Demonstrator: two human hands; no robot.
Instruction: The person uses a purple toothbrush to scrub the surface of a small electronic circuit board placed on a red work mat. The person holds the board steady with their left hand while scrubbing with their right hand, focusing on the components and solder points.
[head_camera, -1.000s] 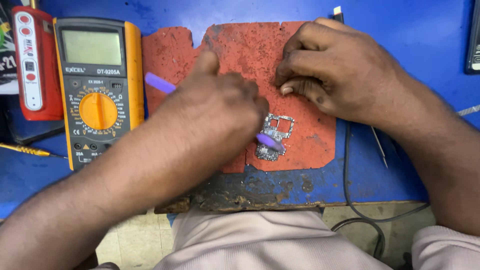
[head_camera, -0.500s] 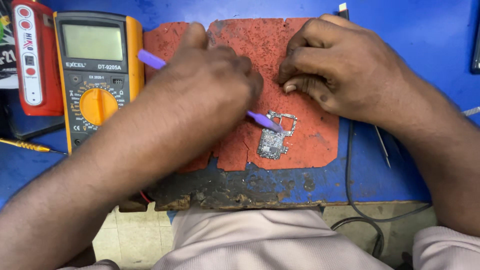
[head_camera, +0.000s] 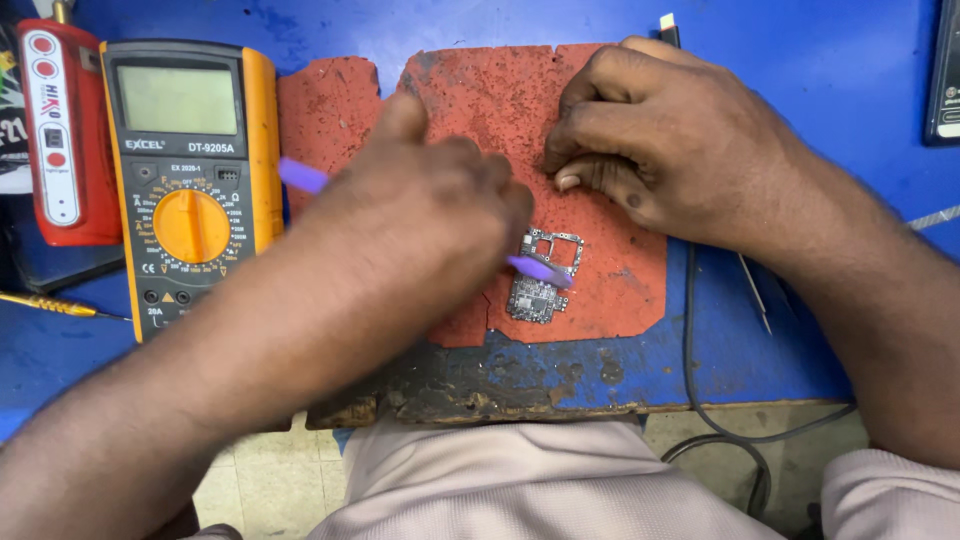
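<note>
A small grey circuit board (head_camera: 541, 283) lies on a worn red mat (head_camera: 480, 110) on the blue bench. My left hand (head_camera: 420, 220) grips a purple tool (head_camera: 305, 178) whose tip (head_camera: 545, 270) rests on the board; the handle end sticks out left of the hand. My right hand (head_camera: 660, 140) rests on the mat just above and right of the board, fingers curled under. Whether it holds anything is hidden.
A yellow-and-grey multimeter (head_camera: 190, 170) lies left of the mat, with a red device (head_camera: 60, 140) beside it. A yellow-handled tool (head_camera: 55, 304) lies at far left. A black cable (head_camera: 700, 380) hangs over the bench edge, metal tweezers (head_camera: 755, 295) at right.
My left hand has shifted slightly with the purple tool, its tip sliding over the board. The right hand stays put.
</note>
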